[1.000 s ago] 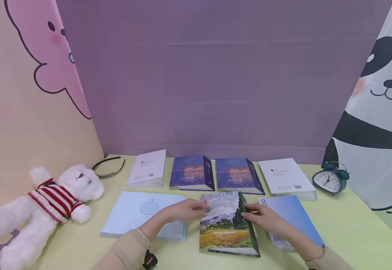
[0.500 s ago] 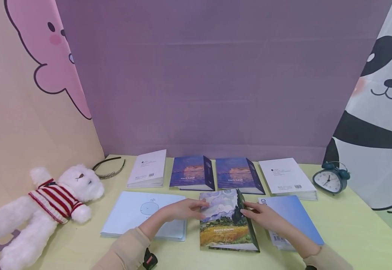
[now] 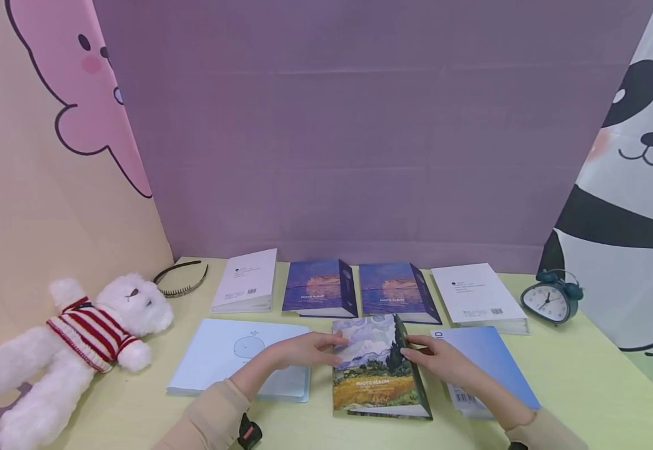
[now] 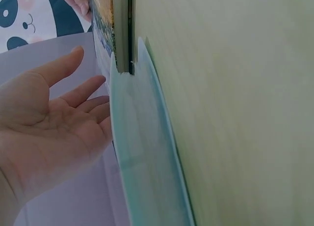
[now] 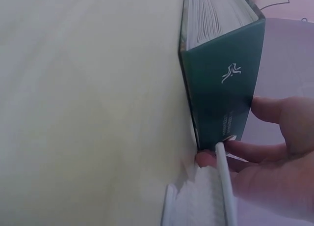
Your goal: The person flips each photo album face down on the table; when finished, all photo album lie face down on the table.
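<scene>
A photo album (image 3: 373,369) with a painted landscape cover lies at the front middle of the table, its cover raised towards the spine. My left hand (image 3: 314,350) is at its left edge, fingers loosely extended; in the left wrist view the palm of the left hand (image 4: 59,123) faces the album side with nothing in it. My right hand (image 3: 435,357) touches the album's right side. In the right wrist view, the right thumb is at the top edge of the dark green spine (image 5: 221,83), and fingertips rest against the spine's far end.
Left is a pale blue whale-print album (image 3: 219,356); right is a blue book (image 3: 489,369). Behind stand two purple-blue photo albums (image 3: 315,284) between a white album (image 3: 247,281) and another white album (image 3: 472,290). A plush bear (image 3: 101,331), headband (image 3: 182,290) and alarm clock (image 3: 550,298) flank them.
Over the last second the landscape photo album shifted slightly back, away from me, with the right hand moving slightly along. During the last half second nothing visibly moved.
</scene>
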{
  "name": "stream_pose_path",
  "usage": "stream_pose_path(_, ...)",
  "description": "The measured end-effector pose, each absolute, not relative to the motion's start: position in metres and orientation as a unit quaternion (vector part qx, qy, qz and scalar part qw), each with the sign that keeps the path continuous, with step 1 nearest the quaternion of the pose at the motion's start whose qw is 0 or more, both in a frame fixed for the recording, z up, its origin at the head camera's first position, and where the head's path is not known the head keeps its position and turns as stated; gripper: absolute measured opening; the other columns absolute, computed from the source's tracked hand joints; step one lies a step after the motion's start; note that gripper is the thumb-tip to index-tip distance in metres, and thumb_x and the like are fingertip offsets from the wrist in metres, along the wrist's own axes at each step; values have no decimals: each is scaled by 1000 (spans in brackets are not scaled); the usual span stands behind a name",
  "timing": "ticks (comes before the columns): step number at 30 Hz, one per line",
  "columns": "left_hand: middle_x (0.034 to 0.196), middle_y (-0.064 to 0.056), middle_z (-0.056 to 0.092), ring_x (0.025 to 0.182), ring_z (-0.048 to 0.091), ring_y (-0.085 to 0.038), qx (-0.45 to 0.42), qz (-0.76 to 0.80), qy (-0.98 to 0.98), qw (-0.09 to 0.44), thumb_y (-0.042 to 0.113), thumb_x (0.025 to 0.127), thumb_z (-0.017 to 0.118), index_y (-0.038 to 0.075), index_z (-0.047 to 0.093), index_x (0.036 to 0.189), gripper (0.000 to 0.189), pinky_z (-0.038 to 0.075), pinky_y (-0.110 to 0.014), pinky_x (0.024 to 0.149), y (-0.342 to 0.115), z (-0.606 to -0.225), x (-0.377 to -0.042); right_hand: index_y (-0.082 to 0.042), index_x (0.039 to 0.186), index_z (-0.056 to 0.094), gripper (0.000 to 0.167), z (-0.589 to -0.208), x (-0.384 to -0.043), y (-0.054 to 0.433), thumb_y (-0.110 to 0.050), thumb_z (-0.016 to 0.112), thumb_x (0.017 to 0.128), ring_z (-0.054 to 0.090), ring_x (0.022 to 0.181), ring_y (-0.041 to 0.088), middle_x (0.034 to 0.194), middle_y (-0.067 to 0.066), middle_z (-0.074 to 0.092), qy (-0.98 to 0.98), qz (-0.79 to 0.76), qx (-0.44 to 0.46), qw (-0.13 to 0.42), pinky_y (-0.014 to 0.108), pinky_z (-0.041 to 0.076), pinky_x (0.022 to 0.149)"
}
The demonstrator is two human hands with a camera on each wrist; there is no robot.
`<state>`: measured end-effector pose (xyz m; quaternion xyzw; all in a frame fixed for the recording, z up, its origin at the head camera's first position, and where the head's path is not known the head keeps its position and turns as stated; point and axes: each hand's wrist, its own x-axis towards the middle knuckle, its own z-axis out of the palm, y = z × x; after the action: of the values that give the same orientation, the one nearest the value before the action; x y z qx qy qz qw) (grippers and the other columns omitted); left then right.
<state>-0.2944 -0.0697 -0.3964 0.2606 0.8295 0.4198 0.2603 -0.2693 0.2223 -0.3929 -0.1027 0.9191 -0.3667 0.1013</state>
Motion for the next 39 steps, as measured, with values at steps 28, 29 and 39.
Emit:
stream_pose_path(28,132,-11,56,123,52,-29,256,489,829,91,29,97,53,9,51,134,43,45,-43,99,-130,-388,-285,-9,129,56,41,-371,-283,158,-29,58,93,57,115,30,126,14,60,876,-413,-240,-61,42,49,94)
stream_pose_path(29,132,-11,56,122,52,-29,253,491,829,87,29,96,53,8,51,134,43,46,-43,99,-134,-387,-284,-9,130,56,42,-371,-283,153,-30,58,93,57,116,29,127,14,60,875,-413,-247,-57,42,48,96)
stream_pose_path(39,131,-16,56,120,54,-30,216,482,848,30,25,95,55,5,51,132,42,45,-43,99,-178,-388,-278,-7,133,52,46,-368,-281,104,-30,58,94,51,122,32,132,15,56,844,-438,-309,-6,49,42,101)
